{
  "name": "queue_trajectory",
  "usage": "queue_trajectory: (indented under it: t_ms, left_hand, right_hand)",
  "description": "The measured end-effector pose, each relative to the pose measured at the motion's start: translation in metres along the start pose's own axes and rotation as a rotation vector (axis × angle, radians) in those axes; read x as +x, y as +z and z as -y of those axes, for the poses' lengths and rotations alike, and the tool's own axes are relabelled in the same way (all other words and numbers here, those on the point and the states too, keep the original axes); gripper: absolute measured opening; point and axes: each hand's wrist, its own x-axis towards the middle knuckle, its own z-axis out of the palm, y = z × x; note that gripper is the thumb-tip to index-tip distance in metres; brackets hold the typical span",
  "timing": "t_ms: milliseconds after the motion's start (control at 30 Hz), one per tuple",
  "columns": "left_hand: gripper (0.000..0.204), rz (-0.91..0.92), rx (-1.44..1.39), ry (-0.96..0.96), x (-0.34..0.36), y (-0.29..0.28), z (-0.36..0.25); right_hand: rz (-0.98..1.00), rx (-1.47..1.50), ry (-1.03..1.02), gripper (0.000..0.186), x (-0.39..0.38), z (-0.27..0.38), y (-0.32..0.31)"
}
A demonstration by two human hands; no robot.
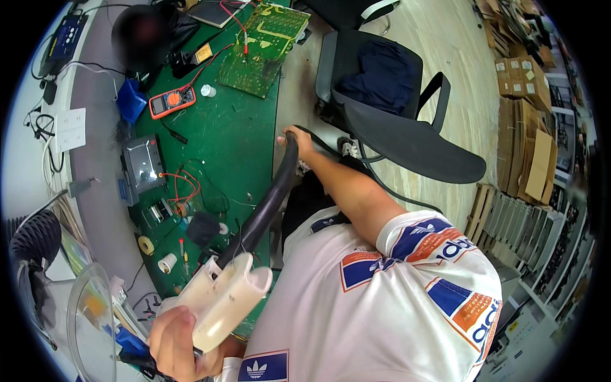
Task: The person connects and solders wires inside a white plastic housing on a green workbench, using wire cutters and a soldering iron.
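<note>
My left hand (181, 344) is wrapped round a cream-white plastic housing (226, 299) at the bottom of the head view, close against my body. A thick black tube or cable (264, 210) runs from the housing up along the bench's edge. My right hand (296, 143) grips it at its upper part, with my forearm reaching across the middle of the view. Beyond my right hand a black cable (375, 175) loops down beside the chair.
A green bench mat (235, 130) carries a circuit board (261, 51), multimeter (172, 103), metal-grey device (143, 165), wires and small parts. An office chair (414, 146) with dark cloth stands right. Cardboard boxes (528, 159) line the far right; a magnifier lamp (89, 318) is lower left.
</note>
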Motion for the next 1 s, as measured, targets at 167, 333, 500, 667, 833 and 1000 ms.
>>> queue_trajectory:
  t_ms: [167,333,500,667,833,1000]
  left_hand:
    - [0.043,0.418,0.12,-0.003,0.039,0.053,-0.011]
    - [0.041,0.401,0.095,-0.133,0.048,0.093,-0.004]
    - [0.054,0.365,0.039,-0.161,0.054,0.146,0.049]
    - [0.047,0.254,-0.011,-0.181,0.037,0.181,0.107]
    - [0.04,0.212,-0.034,-0.151,0.03,0.197,0.143]
    - [0.039,0.115,-0.093,-0.078,0.007,0.231,0.183]
  right_hand:
    - [0.232,-0.289,-0.428,0.042,0.02,-0.05,-0.03]
    - [0.174,0.0,-0.143,0.049,0.011,-0.011,-0.035]
    - [0.019,-0.08,-0.289,0.063,0.033,0.024,-0.034]
    - [0.008,-0.066,-0.305,0.059,0.013,0.071,-0.036]
    - [0.008,-0.182,-0.452,0.057,0.011,0.138,-0.046]
    - [0.77,-0.395,-0.544,0.045,0.023,0.233,-0.047]
